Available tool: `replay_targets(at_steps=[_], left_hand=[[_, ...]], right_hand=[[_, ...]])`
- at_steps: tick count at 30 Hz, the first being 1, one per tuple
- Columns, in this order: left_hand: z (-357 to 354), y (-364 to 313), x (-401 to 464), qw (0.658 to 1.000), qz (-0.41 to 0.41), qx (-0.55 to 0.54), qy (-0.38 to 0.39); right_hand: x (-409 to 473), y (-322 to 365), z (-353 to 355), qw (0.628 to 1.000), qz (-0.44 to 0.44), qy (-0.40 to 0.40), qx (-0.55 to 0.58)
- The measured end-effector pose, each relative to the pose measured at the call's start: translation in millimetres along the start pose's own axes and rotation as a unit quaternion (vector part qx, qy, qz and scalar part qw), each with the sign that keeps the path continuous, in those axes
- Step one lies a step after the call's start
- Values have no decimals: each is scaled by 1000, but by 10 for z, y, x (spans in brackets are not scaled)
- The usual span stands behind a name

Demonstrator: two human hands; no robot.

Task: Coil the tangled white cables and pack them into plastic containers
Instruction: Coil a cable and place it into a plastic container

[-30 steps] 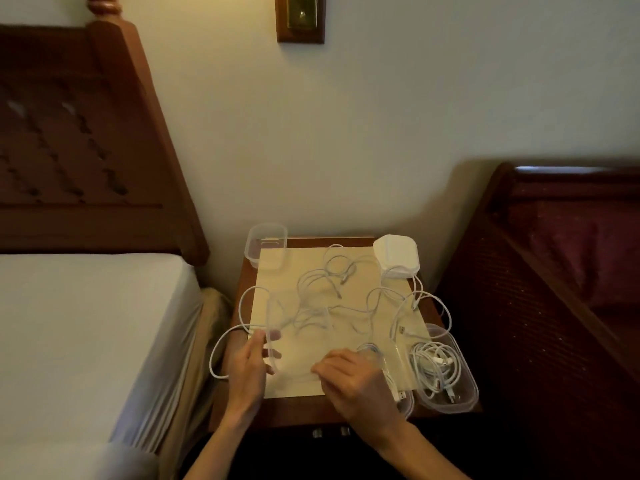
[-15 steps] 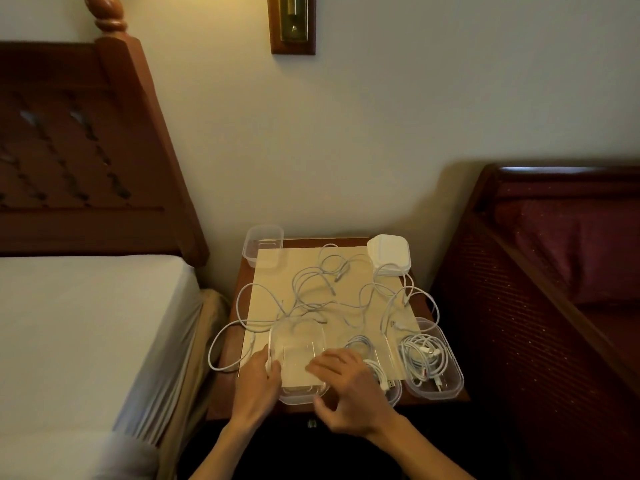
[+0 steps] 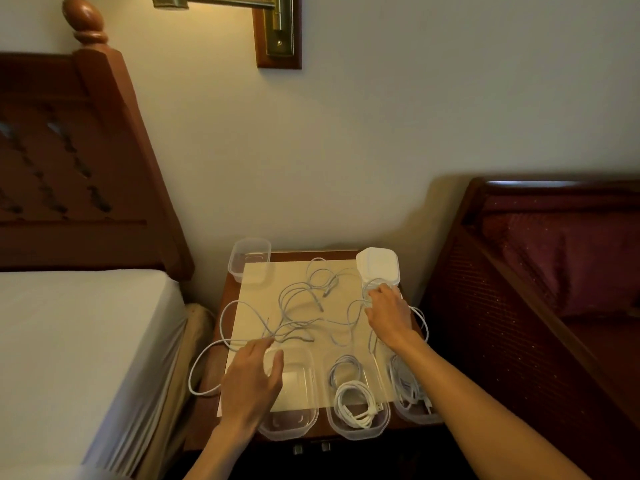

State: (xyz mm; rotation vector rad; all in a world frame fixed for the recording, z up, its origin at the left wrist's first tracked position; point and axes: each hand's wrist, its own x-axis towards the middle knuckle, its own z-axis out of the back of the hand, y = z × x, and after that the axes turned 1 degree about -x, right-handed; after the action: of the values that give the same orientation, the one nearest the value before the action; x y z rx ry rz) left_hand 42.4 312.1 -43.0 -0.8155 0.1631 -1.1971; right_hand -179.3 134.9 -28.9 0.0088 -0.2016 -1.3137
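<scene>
Tangled white cables (image 3: 301, 306) sprawl over a cream mat (image 3: 256, 299) on a wooden nightstand; one loop (image 3: 201, 372) hangs off its left side. Three clear plastic containers line the front edge. The left one (image 3: 294, 420) is empty; the middle one (image 3: 375, 427) and the right one (image 3: 408, 412) each hold a coiled cable. My left hand (image 3: 251, 379) rests on the empty container's left rim, fingers relaxed. My right hand (image 3: 388, 313) reaches to the back right, its fingertips touching the front of a stack of white lids (image 3: 377, 265) where a cable loop lies.
A fourth clear container (image 3: 249, 259) stands at the nightstand's back left corner. A bed with white sheets (image 3: 79, 341) and a wooden headboard borders the left. A dark red upholstered seat (image 3: 540, 289) borders the right. A brass wall lamp (image 3: 277, 29) hangs above.
The empty container came down onto the mat's front left. My right hand left the front containers and moved back right to the lid stack. My left hand stays at the container's left rim.
</scene>
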Motion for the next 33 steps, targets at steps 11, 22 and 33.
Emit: replay_targets(at_steps=[11, 22, 33], left_hand=[[-370, -673, 1230, 963, -82, -184, 180], [296, -1732, 2337, 921, -133, -336, 145], [1697, -2055, 2360, 924, -243, -284, -79]], right_hand=[[651, 93, 931, 957, 65, -132, 250], [917, 114, 1617, 905, 152, -116, 381], [1041, 112, 1826, 922, 88, -160, 341]])
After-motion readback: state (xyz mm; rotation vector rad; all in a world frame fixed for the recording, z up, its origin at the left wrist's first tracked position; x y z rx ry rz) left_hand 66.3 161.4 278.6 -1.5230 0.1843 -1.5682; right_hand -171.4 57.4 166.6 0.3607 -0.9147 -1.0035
